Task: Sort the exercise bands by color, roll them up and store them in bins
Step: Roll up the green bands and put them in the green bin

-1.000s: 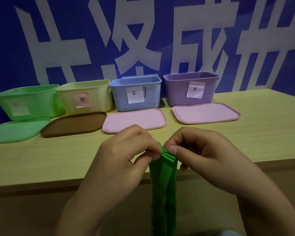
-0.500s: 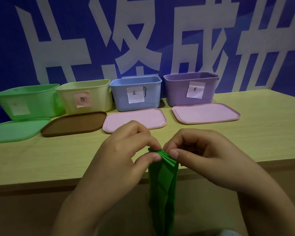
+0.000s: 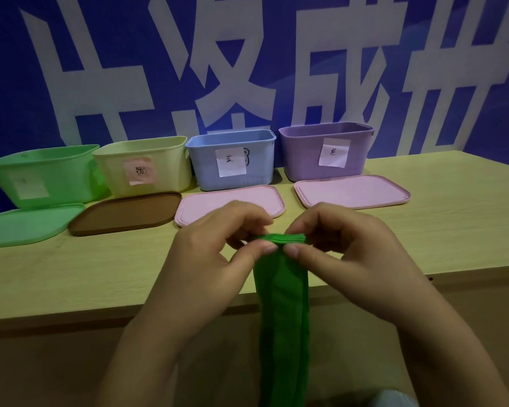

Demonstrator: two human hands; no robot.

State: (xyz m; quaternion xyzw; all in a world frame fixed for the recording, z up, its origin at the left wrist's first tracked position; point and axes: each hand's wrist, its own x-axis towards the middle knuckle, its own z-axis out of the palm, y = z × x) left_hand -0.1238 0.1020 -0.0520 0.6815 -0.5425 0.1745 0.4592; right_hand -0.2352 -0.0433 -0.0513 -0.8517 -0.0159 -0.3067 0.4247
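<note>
A green exercise band [image 3: 282, 304] hangs down over the near table edge, its top end folded into several layers. My left hand [image 3: 206, 259] pinches that folded end from the left between thumb and fingers. From the right, my right hand [image 3: 350, 257] pinches the same end. Four open bins stand in a row at the back: green [image 3: 41, 174], pale yellow [image 3: 147, 165], blue [image 3: 232, 160] and purple [image 3: 323, 154], each with a paper label.
Four lids lie flat in front of the bins: green [image 3: 24, 224], brown [image 3: 124, 212], pink [image 3: 227, 204] and pink [image 3: 353, 190]. The wooden table [image 3: 453, 224] runs right. A blue banner with white characters hangs behind.
Both hands have lifted the band's folded end a little higher and further over the table. The top edge now lies more level between the fingertips.
</note>
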